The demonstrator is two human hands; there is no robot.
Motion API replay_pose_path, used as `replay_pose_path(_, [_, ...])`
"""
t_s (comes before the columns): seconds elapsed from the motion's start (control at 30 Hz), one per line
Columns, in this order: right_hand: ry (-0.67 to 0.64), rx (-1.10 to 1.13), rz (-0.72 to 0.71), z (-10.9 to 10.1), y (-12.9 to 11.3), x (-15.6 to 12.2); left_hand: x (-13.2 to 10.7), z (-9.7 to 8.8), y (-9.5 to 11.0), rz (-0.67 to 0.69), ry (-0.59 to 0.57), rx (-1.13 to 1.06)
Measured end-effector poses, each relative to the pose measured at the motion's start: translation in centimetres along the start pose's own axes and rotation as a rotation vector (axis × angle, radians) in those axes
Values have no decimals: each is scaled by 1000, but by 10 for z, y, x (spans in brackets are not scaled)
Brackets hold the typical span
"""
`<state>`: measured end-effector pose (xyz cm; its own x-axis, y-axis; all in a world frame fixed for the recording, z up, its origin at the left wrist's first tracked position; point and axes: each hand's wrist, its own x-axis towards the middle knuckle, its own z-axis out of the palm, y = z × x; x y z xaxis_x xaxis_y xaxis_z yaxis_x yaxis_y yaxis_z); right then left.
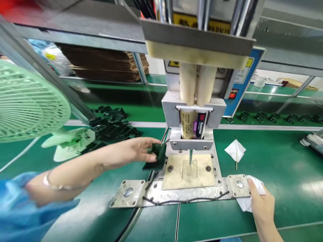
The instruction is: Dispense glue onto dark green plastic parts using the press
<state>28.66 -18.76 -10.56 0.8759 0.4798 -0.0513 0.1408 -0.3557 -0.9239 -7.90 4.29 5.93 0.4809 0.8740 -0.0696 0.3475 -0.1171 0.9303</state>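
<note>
My left hand [141,150] is closed on a black plastic part [158,155], held just left of the press fixture. My right hand [262,201] grips a white wipe [245,203] by the right end of the metal base, next to its round button [239,184]. Between my hands sits a cream fixture block [174,179] with a shallow recess in its middle. Above it, a twin-barrel adhesive cartridge [193,124] is clamped upright in the dispenser, its thin nozzle [191,156] pointing down at the recess. Another round button [128,192] is on the base's left end.
A pile of black parts [113,129] lies on the left, behind a green fan [27,104]. More black parts [275,117] line the rear belt. On the right, a small white pad [234,149] lies under a wooden stick [236,161]. Cardboard sheets [101,64] are stacked behind.
</note>
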Motion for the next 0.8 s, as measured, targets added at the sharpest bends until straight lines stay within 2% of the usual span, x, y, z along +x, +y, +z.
replay_pose_path(0.07, [5, 40, -13, 2, 1, 1, -24, 23, -4, -241, -267, -122])
replay_pose_path(0.1, [6, 59, -19, 3, 2, 1, -32, 36, -5, -329, -350, -201])
replay_pose_path(0.17, [11, 86, -32, 5, 6, 1, -39, 61, -8, -409, -404, -339])
replay_pose_path(0.23, [9, 107, -36, 7, 10, 1, -35, 81, -11, -431, -417, -409])
replay_pose_path(0.33, [-4, 130, -34, 8, 13, 3, -20, 96, -15, -390, -397, -418])
replay_pose_path(0.5, [-18, 146, -31, 9, 12, 6, 3, 107, -33, -93, -289, -190])
replay_pose_path(0.6, [-18, 150, -20, 9, 14, 6, 4, 113, -44, -31, -222, -99])
replay_pose_path(0.7, [-14, 153, -13, 8, 14, 5, -4, 108, -47, 51, -165, 83])
replay_pose_path(0.8, [-7, 140, -3, 4, 9, 4, -22, 87, -45, 139, 42, 319])
